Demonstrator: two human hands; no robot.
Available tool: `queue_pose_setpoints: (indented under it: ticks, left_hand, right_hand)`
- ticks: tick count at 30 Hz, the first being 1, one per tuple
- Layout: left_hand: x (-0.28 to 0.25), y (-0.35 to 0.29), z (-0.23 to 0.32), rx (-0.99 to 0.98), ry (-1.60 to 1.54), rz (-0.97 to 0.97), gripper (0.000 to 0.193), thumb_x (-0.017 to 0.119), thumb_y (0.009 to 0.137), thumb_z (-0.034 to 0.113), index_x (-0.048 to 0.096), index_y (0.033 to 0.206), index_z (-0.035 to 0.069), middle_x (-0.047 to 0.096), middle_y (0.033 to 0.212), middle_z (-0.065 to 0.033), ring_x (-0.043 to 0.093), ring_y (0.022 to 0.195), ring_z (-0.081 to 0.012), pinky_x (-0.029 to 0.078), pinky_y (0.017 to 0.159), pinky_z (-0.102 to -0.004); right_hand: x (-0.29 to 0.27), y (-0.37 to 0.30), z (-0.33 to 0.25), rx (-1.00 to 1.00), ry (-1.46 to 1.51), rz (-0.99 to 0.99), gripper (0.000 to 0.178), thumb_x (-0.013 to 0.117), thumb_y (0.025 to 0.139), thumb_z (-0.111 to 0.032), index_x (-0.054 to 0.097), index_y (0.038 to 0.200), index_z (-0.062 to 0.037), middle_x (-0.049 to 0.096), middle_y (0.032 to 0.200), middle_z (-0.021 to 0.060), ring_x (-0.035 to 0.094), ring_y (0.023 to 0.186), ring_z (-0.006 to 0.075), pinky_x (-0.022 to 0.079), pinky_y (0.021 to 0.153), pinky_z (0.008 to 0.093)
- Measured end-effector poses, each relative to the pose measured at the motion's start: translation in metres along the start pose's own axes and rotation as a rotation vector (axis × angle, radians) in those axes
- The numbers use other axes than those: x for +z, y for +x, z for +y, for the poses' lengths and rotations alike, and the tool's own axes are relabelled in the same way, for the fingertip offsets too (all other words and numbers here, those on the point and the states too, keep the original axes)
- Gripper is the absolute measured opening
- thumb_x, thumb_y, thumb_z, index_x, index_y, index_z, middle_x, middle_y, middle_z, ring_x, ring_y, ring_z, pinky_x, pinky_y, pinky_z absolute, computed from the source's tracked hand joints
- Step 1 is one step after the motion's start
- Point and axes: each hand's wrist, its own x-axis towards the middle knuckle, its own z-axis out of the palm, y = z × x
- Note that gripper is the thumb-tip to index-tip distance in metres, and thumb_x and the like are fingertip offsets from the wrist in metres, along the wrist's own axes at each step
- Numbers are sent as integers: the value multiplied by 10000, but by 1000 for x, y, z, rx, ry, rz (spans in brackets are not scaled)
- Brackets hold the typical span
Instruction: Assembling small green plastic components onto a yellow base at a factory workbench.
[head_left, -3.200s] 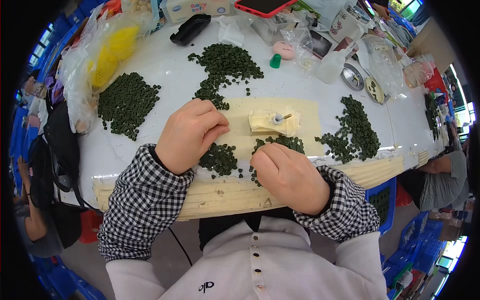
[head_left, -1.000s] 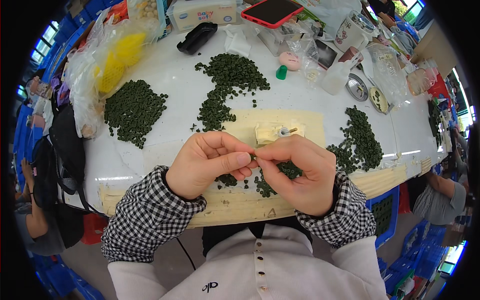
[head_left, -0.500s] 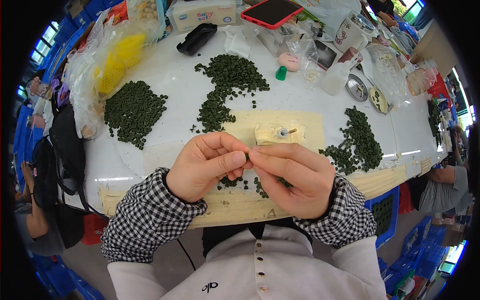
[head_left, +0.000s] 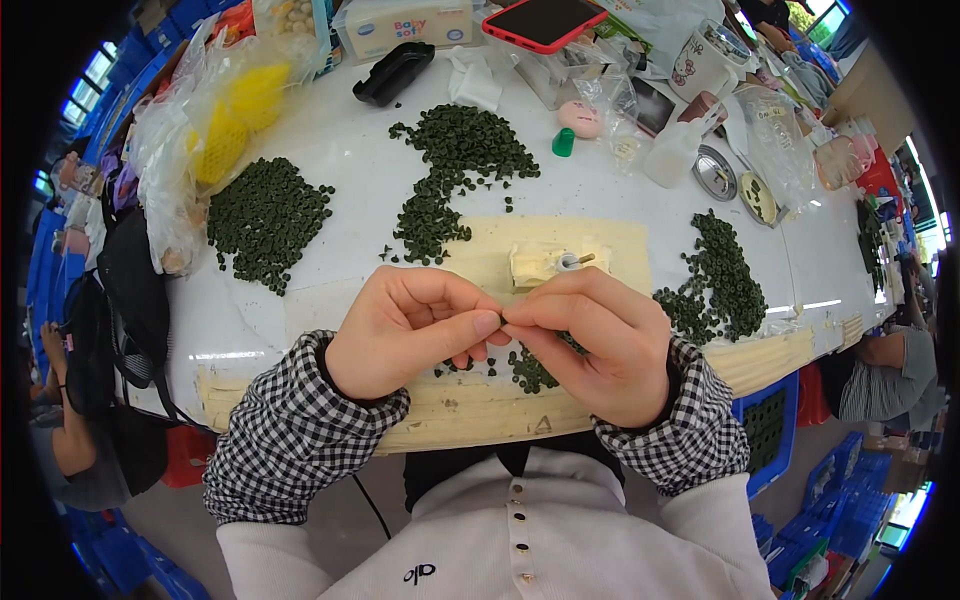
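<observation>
My left hand (head_left: 415, 325) and my right hand (head_left: 595, 340) meet fingertip to fingertip above the table's near edge. Between their pinched thumbs and forefingers is a tiny dark green piece (head_left: 501, 319), mostly covered by the fingers. More small dark green pieces (head_left: 530, 372) lie beneath my hands, partly hidden. Just beyond my right hand, a cream block (head_left: 530, 266) with a metal pin (head_left: 580, 261) is fixed on a tan taped patch (head_left: 485, 238). A pile of green pieces (head_left: 725, 275) lies right of my right hand.
Two more heaps of green pieces, one left (head_left: 265, 225) and one at centre (head_left: 465, 150), cover parts of the white table. Behind them are a black case (head_left: 393, 75), a red-edged phone (head_left: 545, 22), a green cap (head_left: 563, 143), a mug (head_left: 705, 62) and plastic bags (head_left: 165, 160).
The joined fingertips have dropped slightly, and the green piece between them shows less. My right hand's fingers have lifted and curled a little more.
</observation>
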Motion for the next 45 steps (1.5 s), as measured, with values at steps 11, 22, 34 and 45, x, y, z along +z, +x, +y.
queue_pose_setpoints:
  ticks: [11, 22, 34, 45]
  left_hand:
    - [-3, -1, -1, -2, 30, 4, 115, 616, 861, 54, 633, 935, -33, 678, 832, -87, 618, 704, -81, 494, 598, -190]
    - [4, -4, -7, 174, 130, 64, 112, 624, 812, -16, 624, 907, -77, 650, 868, -80, 603, 788, -78, 498, 697, -199]
    - [-7, 1, 3, 267, 470, 34, 73, 635, 785, 5, 644, 844, -37, 641, 760, -57, 588, 681, -72, 476, 612, -203]
    - [-35, 4, 18, 219, 929, -117, 60, 682, 736, 27, 671, 792, 10, 597, 669, -37, 503, 559, -89, 399, 505, -222]
  right_hand:
    - [6, -1, 3, -29, 29, 17, 178, 689, 705, 42, 636, 867, -10, 607, 805, 83, 621, 676, 203, 503, 564, 280]
    - [4, -2, -2, 303, 398, -40, 138, 634, 759, 63, 626, 896, 48, 617, 839, 105, 646, 745, 151, 548, 679, 248]
    - [1, -1, -4, 254, 203, -31, 127, 653, 762, 30, 630, 886, 13, 605, 811, 98, 631, 668, 176, 522, 589, 251]
    - [7, -15, 2, 114, -306, -386, 135, 635, 793, -159, 541, 770, -64, 494, 727, 69, 574, 571, 241, 462, 489, 332]
